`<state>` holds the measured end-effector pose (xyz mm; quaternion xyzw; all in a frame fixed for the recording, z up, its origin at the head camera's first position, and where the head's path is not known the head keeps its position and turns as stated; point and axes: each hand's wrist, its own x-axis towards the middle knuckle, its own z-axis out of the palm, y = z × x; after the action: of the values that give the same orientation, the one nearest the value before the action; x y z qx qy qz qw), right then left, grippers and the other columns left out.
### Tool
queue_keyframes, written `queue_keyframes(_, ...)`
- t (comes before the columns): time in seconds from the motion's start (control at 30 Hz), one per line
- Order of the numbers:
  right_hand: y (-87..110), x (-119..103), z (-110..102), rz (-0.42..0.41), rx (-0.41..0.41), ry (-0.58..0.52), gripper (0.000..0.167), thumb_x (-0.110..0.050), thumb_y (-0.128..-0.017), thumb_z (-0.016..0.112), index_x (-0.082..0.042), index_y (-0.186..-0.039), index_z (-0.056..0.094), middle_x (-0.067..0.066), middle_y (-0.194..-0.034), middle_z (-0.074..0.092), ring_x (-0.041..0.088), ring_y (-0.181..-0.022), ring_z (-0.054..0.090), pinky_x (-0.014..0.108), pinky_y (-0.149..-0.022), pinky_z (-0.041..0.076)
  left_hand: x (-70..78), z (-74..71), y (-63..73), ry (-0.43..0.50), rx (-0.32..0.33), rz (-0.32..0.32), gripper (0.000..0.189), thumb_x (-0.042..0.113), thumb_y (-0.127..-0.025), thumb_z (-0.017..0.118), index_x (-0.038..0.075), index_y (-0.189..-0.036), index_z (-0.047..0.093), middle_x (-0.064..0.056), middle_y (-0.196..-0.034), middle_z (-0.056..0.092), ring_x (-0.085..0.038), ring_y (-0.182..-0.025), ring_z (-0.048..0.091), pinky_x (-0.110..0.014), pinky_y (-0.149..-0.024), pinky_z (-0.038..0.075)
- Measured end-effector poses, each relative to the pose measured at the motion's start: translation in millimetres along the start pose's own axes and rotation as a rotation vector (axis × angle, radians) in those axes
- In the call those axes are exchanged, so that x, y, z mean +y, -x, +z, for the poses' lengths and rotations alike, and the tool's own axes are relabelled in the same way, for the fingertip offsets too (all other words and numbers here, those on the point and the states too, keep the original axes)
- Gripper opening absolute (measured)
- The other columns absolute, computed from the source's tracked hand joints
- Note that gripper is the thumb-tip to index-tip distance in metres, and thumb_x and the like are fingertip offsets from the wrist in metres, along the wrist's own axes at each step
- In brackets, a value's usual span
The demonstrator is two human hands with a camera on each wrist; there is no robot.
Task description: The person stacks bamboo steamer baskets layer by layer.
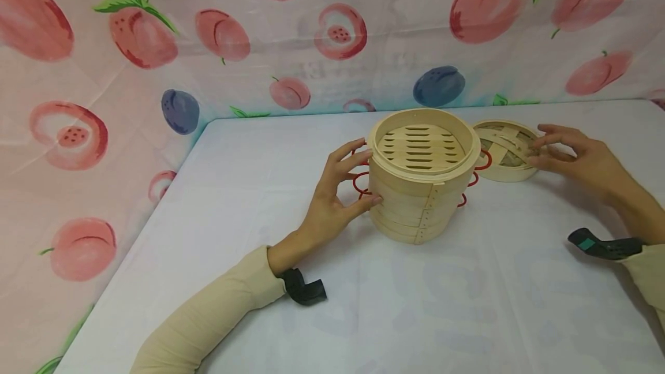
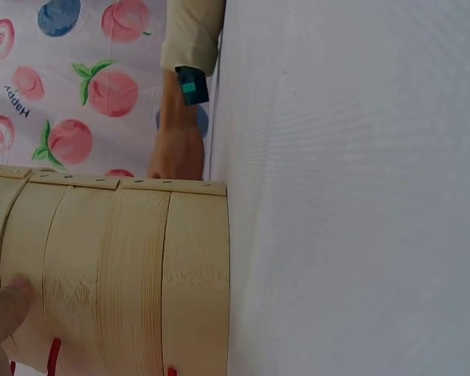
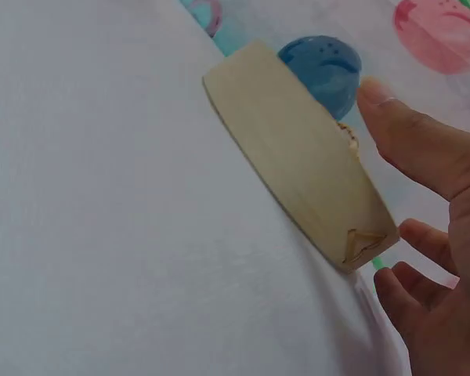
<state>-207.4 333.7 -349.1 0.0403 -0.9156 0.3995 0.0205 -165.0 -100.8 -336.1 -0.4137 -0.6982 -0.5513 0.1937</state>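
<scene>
A stacked bamboo steamer (image 1: 397, 206) stands upright on the table, its slatted top tier uncovered and red loop handles on both sides. My left hand (image 1: 329, 195) holds its left side, thumb on the front wall and fingers near the upper rim. The left wrist view shows the thumb (image 2: 8, 305) against the bamboo wall (image 2: 133, 266). Behind the stack to the right lies the round woven steamer lid (image 1: 508, 175). Over the lid's right edge hovers my right hand (image 1: 584, 160), fingers spread. In the right wrist view, thumb and fingers stand apart around the lid (image 3: 298, 157), without gripping it.
White cloth covers the table (image 1: 270, 189). A fruit-printed curtain (image 1: 291, 27) hangs along the back and left side. Each wrist carries a black strap-like device, one at the left cuff (image 1: 303, 288) and one at the right (image 1: 605, 247).
</scene>
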Motion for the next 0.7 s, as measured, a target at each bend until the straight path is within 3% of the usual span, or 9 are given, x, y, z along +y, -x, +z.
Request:
queue_keyframes(0.07,0.5,1.2,0.8,0.000,-0.016,0.007,0.044,-0.037,-0.089,0.068,-0.007,-0.120,0.058,0.002,-0.158,0.017,0.031,-0.143,0.011,0.042,-0.114,0.018,0.4,0.1,0.0,0.002,0.000,-0.004,0.081,-0.005,-0.074,0.079,0.026,-0.140,0.044,-0.008,-0.147,0.033,-0.026,-0.123,0.046,-0.042,-0.087,0.047)
queue_keyframes(0.13,1.1,2.4,1.5,0.003,-0.030,0.007,0.045,-0.039,-0.088,0.068,-0.006,-0.118,0.059,0.002,-0.158,0.015,0.035,-0.143,0.008,0.059,-0.110,0.011,1.2,0.0,-0.1,0.003,-0.001,-0.007,0.081,-0.005,-0.074,0.079,0.026,-0.140,0.044,-0.008,-0.147,0.033,-0.026,-0.123,0.046,-0.042,-0.087,0.046)
queue_keyframes(0.17,1.5,3.0,1.7,0.005,-0.033,0.012,0.045,-0.040,-0.088,0.069,-0.006,-0.117,0.059,0.002,-0.159,0.014,0.037,-0.143,0.008,0.062,-0.109,0.010,1.4,0.0,-0.1,0.004,-0.001,-0.008,0.081,-0.005,-0.074,0.079,0.025,-0.140,0.044,-0.008,-0.147,0.033,-0.025,-0.123,0.046,-0.042,-0.087,0.046)
queue_keyframes(0.47,2.0,4.7,3.5,0.019,-0.057,-0.001,0.046,-0.036,-0.086,0.073,-0.001,-0.110,0.056,0.013,-0.158,0.010,0.041,-0.142,0.007,0.060,-0.110,0.004,1.5,0.7,-0.6,0.016,0.006,-0.008,0.071,-0.006,-0.075,0.078,0.011,-0.135,0.044,-0.012,-0.146,0.034,-0.026,-0.119,0.048,-0.043,-0.086,0.047)
queue_keyframes(0.7,2.9,2.0,5.9,0.025,-0.061,-0.005,0.048,-0.036,-0.084,0.075,0.001,-0.109,0.056,0.015,-0.158,0.008,0.048,-0.139,0.012,0.059,-0.111,0.007,2.2,0.4,-0.2,0.013,-0.001,-0.014,0.079,-0.005,-0.074,0.078,0.024,-0.139,0.044,-0.010,-0.147,0.033,-0.025,-0.120,0.048,-0.042,-0.087,0.047)
